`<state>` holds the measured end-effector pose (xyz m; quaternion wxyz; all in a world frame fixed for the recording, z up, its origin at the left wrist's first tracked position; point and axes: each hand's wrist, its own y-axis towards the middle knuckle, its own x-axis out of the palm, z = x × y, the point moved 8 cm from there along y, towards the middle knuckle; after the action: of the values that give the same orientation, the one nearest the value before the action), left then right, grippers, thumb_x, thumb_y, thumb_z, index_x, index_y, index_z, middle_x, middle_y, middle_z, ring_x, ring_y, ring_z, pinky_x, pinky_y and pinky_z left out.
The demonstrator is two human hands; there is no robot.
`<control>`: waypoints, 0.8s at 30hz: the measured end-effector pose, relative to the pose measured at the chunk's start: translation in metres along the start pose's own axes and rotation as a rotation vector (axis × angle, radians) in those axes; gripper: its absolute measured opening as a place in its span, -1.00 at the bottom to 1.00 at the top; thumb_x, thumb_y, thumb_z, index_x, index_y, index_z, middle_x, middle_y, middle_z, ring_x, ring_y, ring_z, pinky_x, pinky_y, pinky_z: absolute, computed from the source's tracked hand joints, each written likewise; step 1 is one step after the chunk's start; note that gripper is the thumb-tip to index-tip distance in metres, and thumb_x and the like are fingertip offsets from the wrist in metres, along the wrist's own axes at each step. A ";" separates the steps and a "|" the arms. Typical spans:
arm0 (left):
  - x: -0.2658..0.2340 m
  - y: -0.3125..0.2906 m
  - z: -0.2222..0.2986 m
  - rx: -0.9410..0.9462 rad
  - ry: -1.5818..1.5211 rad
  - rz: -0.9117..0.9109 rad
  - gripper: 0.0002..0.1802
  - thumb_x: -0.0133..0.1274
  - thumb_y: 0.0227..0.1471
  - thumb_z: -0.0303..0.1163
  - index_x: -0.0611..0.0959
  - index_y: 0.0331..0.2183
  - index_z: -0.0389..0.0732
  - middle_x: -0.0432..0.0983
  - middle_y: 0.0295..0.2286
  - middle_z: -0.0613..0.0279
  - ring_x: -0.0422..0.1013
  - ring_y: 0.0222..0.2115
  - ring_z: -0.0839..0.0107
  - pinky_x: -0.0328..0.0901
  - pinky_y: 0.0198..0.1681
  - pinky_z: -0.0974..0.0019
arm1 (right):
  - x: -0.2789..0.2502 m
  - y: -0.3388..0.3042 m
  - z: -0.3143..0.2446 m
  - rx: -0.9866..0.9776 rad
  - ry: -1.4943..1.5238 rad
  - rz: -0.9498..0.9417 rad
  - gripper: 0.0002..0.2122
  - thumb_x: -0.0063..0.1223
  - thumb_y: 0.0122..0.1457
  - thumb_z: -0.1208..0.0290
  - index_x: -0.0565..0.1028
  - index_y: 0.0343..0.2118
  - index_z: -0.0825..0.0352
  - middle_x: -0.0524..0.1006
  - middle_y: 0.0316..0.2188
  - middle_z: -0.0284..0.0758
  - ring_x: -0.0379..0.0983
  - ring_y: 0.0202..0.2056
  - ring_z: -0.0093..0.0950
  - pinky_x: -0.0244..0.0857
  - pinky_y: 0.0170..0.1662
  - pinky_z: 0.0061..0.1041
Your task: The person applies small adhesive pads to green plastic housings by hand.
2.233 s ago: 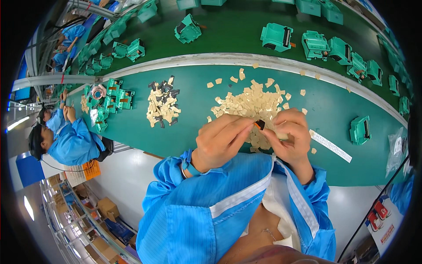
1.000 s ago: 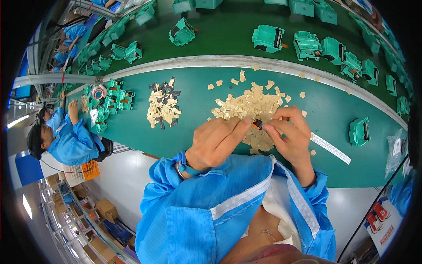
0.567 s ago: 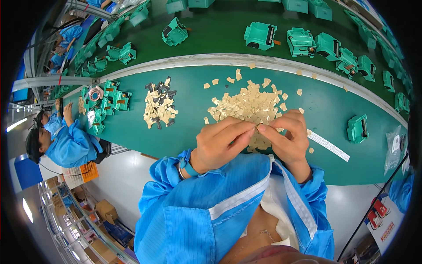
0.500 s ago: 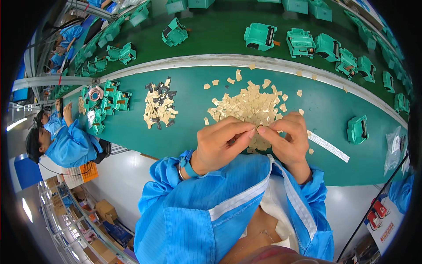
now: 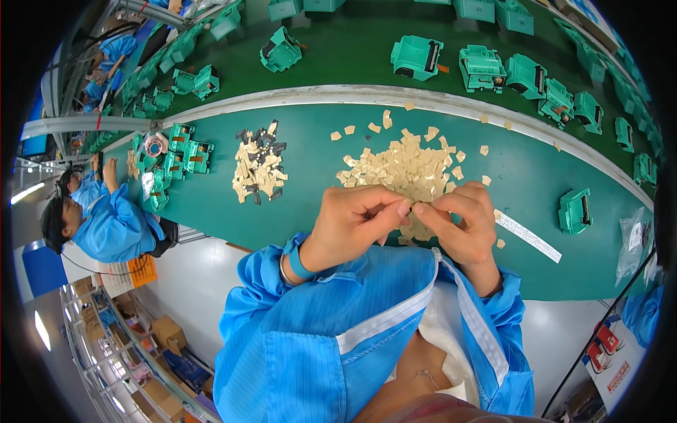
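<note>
"what's the biggest thing?"

"a green worktable (image 5: 309,151), with a heap of cream pieces (image 5: 400,163) spread near its middle."

"and the hands?"

"the left hand (image 5: 352,220) and right hand (image 5: 465,224) meet at the heap's near side, thumbs and forefingers pinched closed."

"closed on what?"

"a tiny part (image 5: 412,205), held between both sets of fingertips and mostly hidden by them; i can't tell its shape."

A striped blue jacket (image 5: 303,366) with white zip tape (image 5: 386,319) covers a white top (image 5: 438,319), alongside a blue wristband (image 5: 298,262).
</note>
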<state>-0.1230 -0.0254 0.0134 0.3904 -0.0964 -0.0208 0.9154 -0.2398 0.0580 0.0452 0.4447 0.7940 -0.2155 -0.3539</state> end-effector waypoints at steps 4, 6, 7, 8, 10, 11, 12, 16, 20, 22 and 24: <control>-0.002 0.002 -0.005 -0.068 -0.144 0.008 -0.85 -0.02 0.04 -0.53 0.60 -0.44 -0.41 0.54 -0.57 0.14 0.33 -0.73 0.63 0.21 -0.71 0.59 | 0.003 0.002 0.001 -0.007 0.013 -0.004 -0.69 0.17 -0.44 0.48 0.59 -0.46 0.28 0.39 -0.52 -0.41 0.29 -0.49 -0.49 0.07 -0.57 -0.58; -0.003 0.003 -0.008 -0.133 -0.192 0.013 -0.85 -0.01 0.04 -0.52 0.59 -0.47 -0.40 0.53 -0.58 0.12 0.32 -0.73 0.64 0.19 -0.71 0.59 | 0.004 0.003 0.002 0.007 0.039 -0.017 -0.68 0.16 -0.44 0.49 0.59 -0.45 0.28 0.39 -0.52 -0.41 0.29 -0.49 -0.49 0.08 -0.58 -0.58; -0.003 0.003 -0.008 -0.132 -0.192 0.012 -0.85 -0.01 0.04 -0.52 0.59 -0.47 -0.40 0.53 -0.58 0.12 0.32 -0.73 0.64 0.19 -0.71 0.59 | 0.004 0.003 0.002 0.006 0.038 -0.017 -0.68 0.16 -0.44 0.49 0.59 -0.45 0.28 0.39 -0.52 -0.41 0.29 -0.49 -0.49 0.08 -0.58 -0.58; -0.005 0.003 -0.009 -0.154 -0.216 0.038 -0.85 -0.01 0.04 -0.51 0.59 -0.46 -0.38 0.53 -0.59 0.16 0.31 -0.73 0.66 0.20 -0.70 0.59 | 0.004 0.003 0.003 0.036 0.059 -0.027 -0.70 0.17 -0.42 0.53 0.58 -0.45 0.28 0.40 -0.51 -0.39 0.31 -0.48 -0.47 0.12 -0.55 -0.57; -0.007 0.005 -0.011 -0.163 -0.239 0.058 -0.86 -0.01 0.04 -0.50 0.59 -0.45 -0.36 0.52 -0.59 0.19 0.30 -0.72 0.69 0.20 -0.69 0.59 | 0.001 0.003 0.003 0.056 0.070 -0.032 -0.71 0.18 -0.40 0.57 0.58 -0.45 0.29 0.41 -0.50 -0.37 0.32 -0.47 -0.45 0.16 -0.52 -0.56; -0.012 0.004 -0.017 -0.194 -0.243 0.129 -0.87 0.00 0.02 -0.50 0.57 -0.47 -0.36 0.52 -0.59 0.19 0.31 -0.72 0.66 0.20 -0.68 0.57 | -0.002 0.000 0.009 0.177 0.147 -0.004 -0.75 0.18 -0.34 0.62 0.55 -0.45 0.31 0.43 -0.48 -0.32 0.34 -0.45 -0.43 0.20 -0.47 -0.54; -0.018 0.009 -0.026 -0.218 -0.245 0.194 -0.89 0.01 0.01 -0.51 0.56 -0.48 -0.36 0.51 -0.59 0.19 0.31 -0.71 0.63 0.21 -0.68 0.55 | -0.004 -0.004 0.021 0.292 0.218 0.028 -0.77 0.19 -0.28 0.67 0.53 -0.45 0.34 0.45 -0.46 -0.28 0.36 -0.43 -0.41 0.24 -0.42 -0.51; -0.020 0.019 -0.029 0.092 0.670 0.029 -0.78 0.07 -0.14 -0.59 0.55 -0.32 -0.30 0.52 -0.46 0.14 0.41 -0.60 0.44 0.28 -0.59 0.43 | -0.004 -0.022 0.048 0.587 0.645 0.211 -0.82 0.14 -0.13 0.77 0.42 -0.44 0.46 0.49 -0.41 -0.15 0.41 -0.36 -0.42 0.31 -0.33 -0.48; -0.020 0.040 -0.005 0.296 1.082 0.081 -0.67 0.10 -0.21 -0.59 0.54 -0.26 -0.28 0.41 -0.16 0.07 0.40 -0.26 0.18 0.33 -0.26 0.27 | 0.000 -0.035 0.063 0.735 0.786 0.233 -0.81 0.11 -0.12 0.82 0.43 -0.42 0.47 0.49 -0.43 -0.18 0.43 -0.37 -0.43 0.33 -0.30 -0.48; -0.020 0.066 0.024 0.473 1.204 0.162 -0.64 0.14 -0.22 -0.54 0.54 -0.25 -0.26 0.22 0.03 0.12 0.24 -0.02 0.09 0.19 -0.02 0.16 | 0.003 -0.038 0.068 0.766 0.828 0.218 -0.81 0.10 -0.11 0.82 0.43 -0.41 0.47 0.50 -0.44 -0.19 0.45 -0.38 -0.44 0.34 -0.29 -0.50; -0.017 0.105 0.033 0.577 1.122 0.183 -0.64 0.13 -0.21 -0.52 0.53 -0.24 -0.26 0.27 -0.01 0.11 0.23 -0.02 0.06 0.17 0.00 0.16 | 0.002 -0.042 0.071 0.796 0.835 0.246 -0.81 0.10 -0.11 0.82 0.43 -0.41 0.47 0.50 -0.44 -0.19 0.45 -0.38 -0.45 0.34 -0.30 -0.50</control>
<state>-0.1921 -0.1096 0.0363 0.2724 -0.4534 0.4427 0.7241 -0.2910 0.0382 -0.0166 0.1972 0.9412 -0.2288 0.1510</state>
